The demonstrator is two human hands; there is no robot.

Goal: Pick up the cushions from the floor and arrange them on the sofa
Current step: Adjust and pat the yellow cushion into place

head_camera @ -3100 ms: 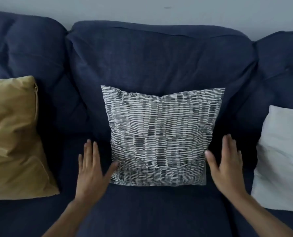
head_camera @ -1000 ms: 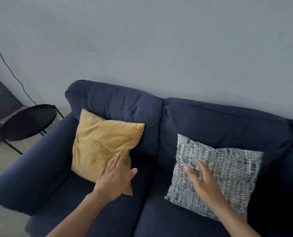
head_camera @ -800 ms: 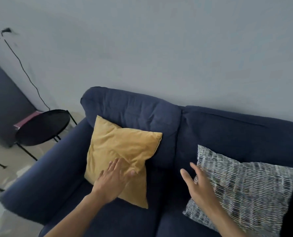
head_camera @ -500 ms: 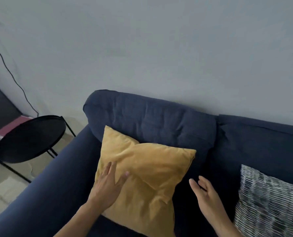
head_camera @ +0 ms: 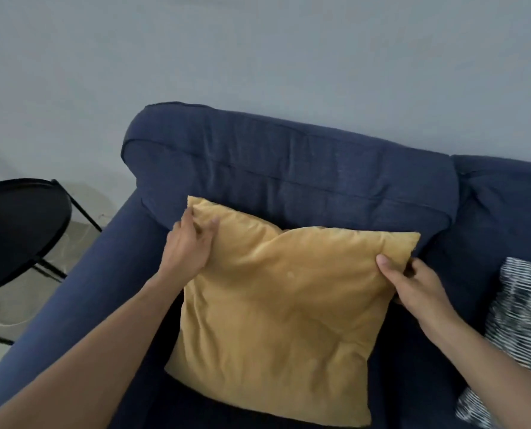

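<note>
**Both hands on the mustard cushion at the sofa's left end**

You've got the mustard cushion (head_camera: 282,317) gripped at its two upper corners; your left hand (head_camera: 187,247) pinches the top-left corner, fingers curled behind the fabric and thumb pressed on the front; your right hand (head_camera: 412,284) clamps the top-right corner the same way, thumb on the front face, fingers wrapped round the edge. The cushion stands on the seat of the navy sofa (head_camera: 289,168), leaning towards the back cushion, its top edge sagging in a shallow dip between your two grips; its lower corners rest on the seat. It sits just beside the sofa's left armrest (head_camera: 72,305), apart from it by a strip of dark seat. Off to your right, at the frame's edge, the black-and-white patterned cushion (head_camera: 518,323) sits on the next seat, well clear of the mustard one; it's blurred, so its pattern reads only as pale dashes on dark. Beyond the armrest, a round black side table (head_camera: 16,230) stands on the pale floor (head_camera: 7,311) against the grey wall (head_camera: 258,51).
</note>
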